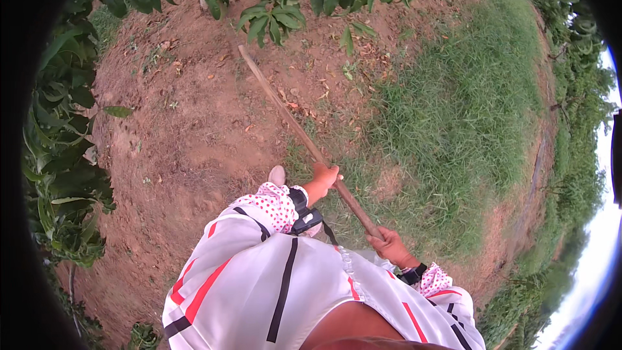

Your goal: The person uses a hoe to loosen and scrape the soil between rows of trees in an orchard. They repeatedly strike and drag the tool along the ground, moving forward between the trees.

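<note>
A long wooden pole (286,114) slants across the view, from bare soil at the upper middle down to the lower right. My left hand (326,177) is closed around its middle part. Near the lower end of the pole, my right hand (389,247) grips it close to my body. The far tip lies over reddish soil below hanging leaves; no tool head shows there, and whether the tip touches the ground I cannot tell. Both wrists carry black straps over dotted cuffs, with a small black device (307,220) at the left wrist.
Green grass (452,121) grows to the right of the pole. Reddish soil (160,155) with dry leaves spreads to the left. Leafy branches (282,14) hang across the top, and more foliage (68,180) borders the left side. My shoe (277,175) stands on the soil.
</note>
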The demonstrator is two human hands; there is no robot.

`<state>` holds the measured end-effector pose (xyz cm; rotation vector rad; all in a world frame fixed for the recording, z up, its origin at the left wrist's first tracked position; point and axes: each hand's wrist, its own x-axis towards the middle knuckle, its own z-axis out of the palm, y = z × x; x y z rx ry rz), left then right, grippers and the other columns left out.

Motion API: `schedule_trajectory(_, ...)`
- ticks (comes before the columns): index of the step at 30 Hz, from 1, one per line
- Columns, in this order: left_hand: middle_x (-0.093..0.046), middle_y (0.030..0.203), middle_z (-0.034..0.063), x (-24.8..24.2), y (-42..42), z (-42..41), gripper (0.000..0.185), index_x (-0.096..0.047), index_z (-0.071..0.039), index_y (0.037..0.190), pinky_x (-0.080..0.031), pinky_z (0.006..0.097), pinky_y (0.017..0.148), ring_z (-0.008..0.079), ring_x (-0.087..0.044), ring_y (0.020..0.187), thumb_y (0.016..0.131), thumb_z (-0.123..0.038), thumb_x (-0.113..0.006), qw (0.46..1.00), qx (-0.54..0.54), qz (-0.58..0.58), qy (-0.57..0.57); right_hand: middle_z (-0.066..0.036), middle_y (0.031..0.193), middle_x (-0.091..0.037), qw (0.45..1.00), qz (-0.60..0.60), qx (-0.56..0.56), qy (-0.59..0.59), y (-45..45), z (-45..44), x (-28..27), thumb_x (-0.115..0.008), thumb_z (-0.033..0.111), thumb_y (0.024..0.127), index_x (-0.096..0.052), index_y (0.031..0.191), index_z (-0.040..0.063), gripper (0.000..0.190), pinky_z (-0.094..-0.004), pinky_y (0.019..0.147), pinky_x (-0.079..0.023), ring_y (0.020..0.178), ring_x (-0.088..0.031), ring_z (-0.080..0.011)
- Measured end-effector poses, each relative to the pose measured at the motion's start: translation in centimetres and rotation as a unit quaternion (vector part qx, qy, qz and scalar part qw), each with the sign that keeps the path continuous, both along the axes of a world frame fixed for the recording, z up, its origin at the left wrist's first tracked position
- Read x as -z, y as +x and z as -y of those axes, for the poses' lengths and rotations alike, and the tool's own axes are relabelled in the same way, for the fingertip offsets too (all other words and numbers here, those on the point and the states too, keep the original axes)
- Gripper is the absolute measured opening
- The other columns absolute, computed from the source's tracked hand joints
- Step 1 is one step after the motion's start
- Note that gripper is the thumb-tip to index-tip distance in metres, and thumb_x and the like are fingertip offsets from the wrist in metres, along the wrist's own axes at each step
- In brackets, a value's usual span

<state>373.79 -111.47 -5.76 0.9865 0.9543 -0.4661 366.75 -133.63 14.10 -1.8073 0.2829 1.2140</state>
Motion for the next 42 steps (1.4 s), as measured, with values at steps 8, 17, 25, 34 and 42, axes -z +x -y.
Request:
schedule_trajectory(8, -0.063, 0.093, 0.0154, -2.3, -4.4, 12.7, 0.016, -0.049, -0.001, 0.094, -0.052, 0.0537, 0.080, 0.0294, -0.065, 0.086, 0.088, -0.015, -0.056, 0.974, 0.064, 0.029, -0.216, -0.009, 0.063, -0.055, 0.952, 0.282, -0.068, -0.101, -5.8, 13.6, -6.8, -0.070, 0.018, 0.078, -0.063, 0.089, 0.002, 0.020, -0.0315, 0.056, -0.044, 0.057, -0.053, -0.0181)
schedule_trajectory(17, -0.061, 0.095, 0.0120, -2.9, 1.1, 11.0, 0.016, -0.054, -0.003, 0.095, -0.049, 0.0522, 0.088, 0.0300, -0.061, 0.090, 0.086, -0.015, -0.060, 0.985, 0.111, 0.012, -0.132, -0.020, 0.071, -0.061, 0.905, 0.385, -0.117, -0.140, -2.7, 12.7, -7.6, -0.071, 0.030, 0.071, -0.066, 0.080, 0.003, 0.030, -0.0444, 0.063, -0.048, 0.070, -0.061, -0.0381)
schedule_trajectory(25, -0.060, 0.094, 0.0127, -2.1, 7.4, 10.2, 0.022, -0.052, -0.005, 0.100, -0.047, 0.0559, 0.087, 0.0332, -0.061, 0.093, 0.083, -0.018, -0.061, 0.986, 0.129, 0.021, -0.099, -0.017, 0.072, -0.063, 0.878, 0.410, -0.173, -0.175, 4.3, 13.3, -10.6, -0.071, 0.033, 0.070, -0.066, 0.077, 0.003, 0.030, -0.0453, 0.066, -0.049, 0.073, -0.062, -0.0368)
schedule_trajectory(34, -0.055, 0.094, 0.0109, 5.9, 19.4, 7.5, 0.016, -0.050, -0.002, 0.101, -0.053, 0.0415, 0.076, 0.0255, -0.060, 0.085, 0.086, -0.006, -0.052, 0.987, 0.130, 0.010, -0.097, -0.016, 0.073, -0.063, 0.889, 0.378, -0.185, -0.180, 14.7, 16.5, -12.8, -0.073, 0.035, 0.069, -0.067, 0.076, 0.004, 0.032, -0.0441, 0.065, -0.049, 0.075, -0.062, -0.0357)
schedule_trajectory(42, -0.056, 0.097, 0.0091, 1.9, 25.5, 15.5, 0.014, -0.054, 0.000, 0.096, -0.052, 0.0385, 0.081, 0.0229, -0.060, 0.089, 0.084, -0.003, -0.050, 0.974, 0.204, -0.075, -0.071, -0.011, 0.072, -0.064, 0.957, 0.269, -0.054, -0.096, 18.2, 24.7, -10.8, -0.077, 0.027, 0.070, -0.068, 0.091, 0.004, 0.032, -0.0359, 0.061, -0.047, 0.067, -0.061, -0.0203)
